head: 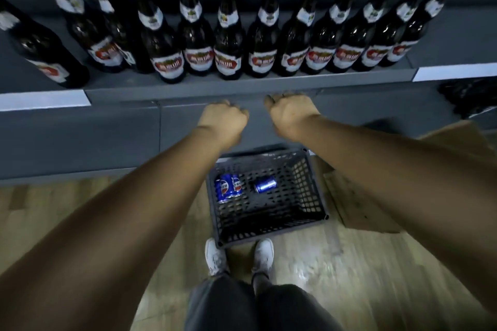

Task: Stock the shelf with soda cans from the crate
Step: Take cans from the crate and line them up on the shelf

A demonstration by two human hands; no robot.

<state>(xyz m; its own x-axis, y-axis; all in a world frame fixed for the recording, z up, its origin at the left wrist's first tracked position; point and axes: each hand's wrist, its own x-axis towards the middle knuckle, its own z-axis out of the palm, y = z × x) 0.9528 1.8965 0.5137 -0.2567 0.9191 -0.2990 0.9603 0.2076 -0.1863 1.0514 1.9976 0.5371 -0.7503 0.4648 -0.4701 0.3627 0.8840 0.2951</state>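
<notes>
While a pair of blue aluminium soda cans lies at 9 o'clock inside the black plastic lattice crate, with a third blue can near its centre, stocking looks unfinished. Left grip, right grip: at the grey metal shelf edge, 12 o'clock of the crate. Fingers curl under; whether they hold anything cannot be told. Next move, likely: reach down to 6 o'clock for a can.

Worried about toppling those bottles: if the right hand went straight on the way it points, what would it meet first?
Probably the shelf front edge, which lies just ahead of the right hand. The dark bottles stand behind that edge. Depth is hard to judge here.
</notes>
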